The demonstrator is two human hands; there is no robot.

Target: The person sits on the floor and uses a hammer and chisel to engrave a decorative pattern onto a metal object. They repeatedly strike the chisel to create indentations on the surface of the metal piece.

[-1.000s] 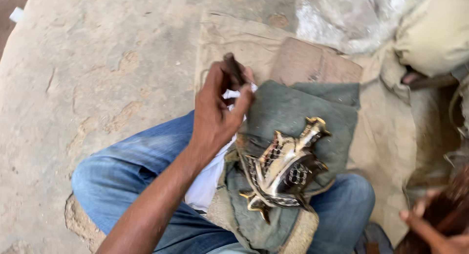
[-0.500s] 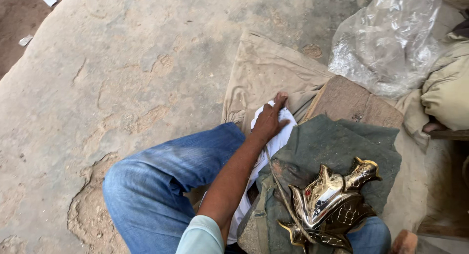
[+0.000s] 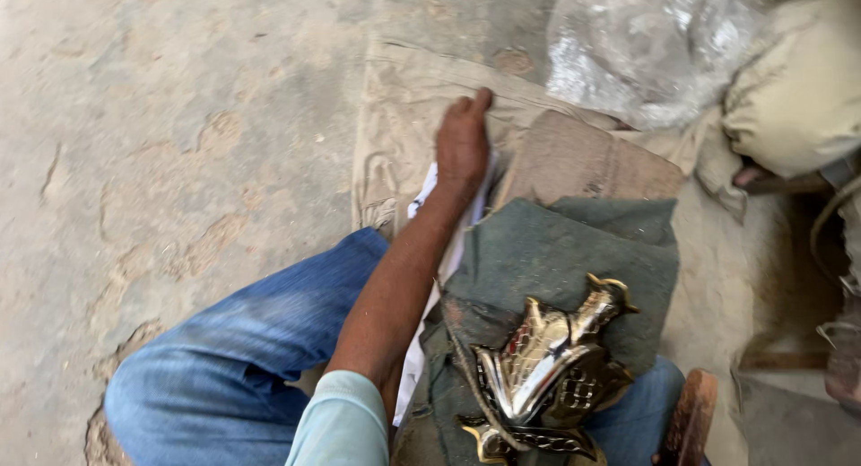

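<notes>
My left hand (image 3: 464, 143) reaches forward, palm down, past my knee. Its fingers curl onto a beige cloth (image 3: 399, 116) spread on the ground, and a white cloth (image 3: 448, 251) lies under the wrist and forearm. Whatever the fingers grip is hidden under the hand. A shiny brass ornament (image 3: 543, 376), shaped like a winged figure with dark patterned parts, rests on a grey-green cloth (image 3: 574, 251) across my lap. My right hand is out of sight.
I sit on rough, cracked stone ground (image 3: 179, 143) in blue jeans (image 3: 242, 358). A crumpled clear plastic bag (image 3: 646, 44) lies ahead on the right, beside a cream sack (image 3: 798, 89). A brown pad (image 3: 583, 161) lies under the green cloth. A reddish-brown wooden piece (image 3: 691, 417) stands at the bottom right.
My left hand has dropped from in front of me to the white cloth, then slid forward onto the beige cloth. The hand seen earlier at the lower right has left the view.
</notes>
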